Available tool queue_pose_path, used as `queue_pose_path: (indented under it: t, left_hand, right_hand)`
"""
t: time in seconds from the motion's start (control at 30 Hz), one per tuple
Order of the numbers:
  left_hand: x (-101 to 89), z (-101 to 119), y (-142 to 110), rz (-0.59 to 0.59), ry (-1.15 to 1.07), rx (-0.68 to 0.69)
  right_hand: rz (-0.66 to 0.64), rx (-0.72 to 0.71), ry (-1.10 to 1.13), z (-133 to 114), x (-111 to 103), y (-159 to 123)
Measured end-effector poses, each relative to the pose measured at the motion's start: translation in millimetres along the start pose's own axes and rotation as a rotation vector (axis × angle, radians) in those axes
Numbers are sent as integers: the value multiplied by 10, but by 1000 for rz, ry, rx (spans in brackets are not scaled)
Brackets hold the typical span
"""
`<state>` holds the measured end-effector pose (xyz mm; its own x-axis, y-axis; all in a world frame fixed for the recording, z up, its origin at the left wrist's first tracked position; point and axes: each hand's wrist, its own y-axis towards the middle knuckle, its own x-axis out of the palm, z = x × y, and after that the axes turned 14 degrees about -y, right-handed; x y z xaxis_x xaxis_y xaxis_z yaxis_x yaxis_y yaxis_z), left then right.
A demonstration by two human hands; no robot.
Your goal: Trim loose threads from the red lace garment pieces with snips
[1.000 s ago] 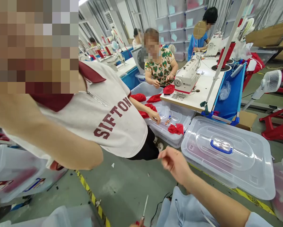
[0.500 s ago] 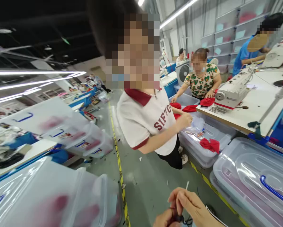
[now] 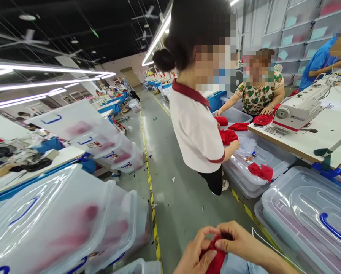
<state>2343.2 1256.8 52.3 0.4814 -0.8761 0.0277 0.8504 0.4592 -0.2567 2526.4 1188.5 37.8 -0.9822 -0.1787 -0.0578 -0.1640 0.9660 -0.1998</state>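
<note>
At the bottom of the head view, a piece of red cloth (image 3: 217,262) is bunched between my two hands. My left hand (image 3: 197,252) pinches it from the left, thumb and fingers closed on its edge. From the right, my right hand (image 3: 238,240) grips its upper part, the fingertips of both hands nearly touching. The lower end of the cloth runs out of the frame, above something light blue (image 3: 243,266).
A co-worker in a white shirt (image 3: 193,129) stands ahead, handling red cloth. Lidded clear bins (image 3: 301,201) line the right; more bins (image 3: 64,213) are stacked left. A sewing machine (image 3: 295,110) stands on a table. Yellow-black tape (image 3: 150,182) marks the aisle floor.
Red cloth now shows between my hands, where a small dark thing was before. The co-worker has turned away towards the bins, and the view has shifted left.
</note>
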Motion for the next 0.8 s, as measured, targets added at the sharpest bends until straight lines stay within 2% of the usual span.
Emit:
queue_pose_path:
  t: [0.13,0.23,0.3,0.4,0.53,0.7,0.8]
  left_hand:
    - [-50,185,-2,146,19,-36]
    - [-215,131,36,202,-2,-99]
    - [-330,48,44,255,-92,-127]
    - [-428,-49,46,348,-341,-125]
    - [-422,-103,77,486,-629,-96]
    - [-403,-139,97,604,-799,-76]
    - [-444,-168,114,622,-843,-59]
  right_hand:
    - [201,46,-41,-50,-83,48]
    - [405,70,-38,-54,-230,104]
    - [491,114,-31,-51,-309,123]
    - [542,172,-5,-64,-371,111]
    - [538,211,16,-73,-403,88]
    - [603,260,-40,-9,-474,130]
    - [657,253,-31,43,-509,130]
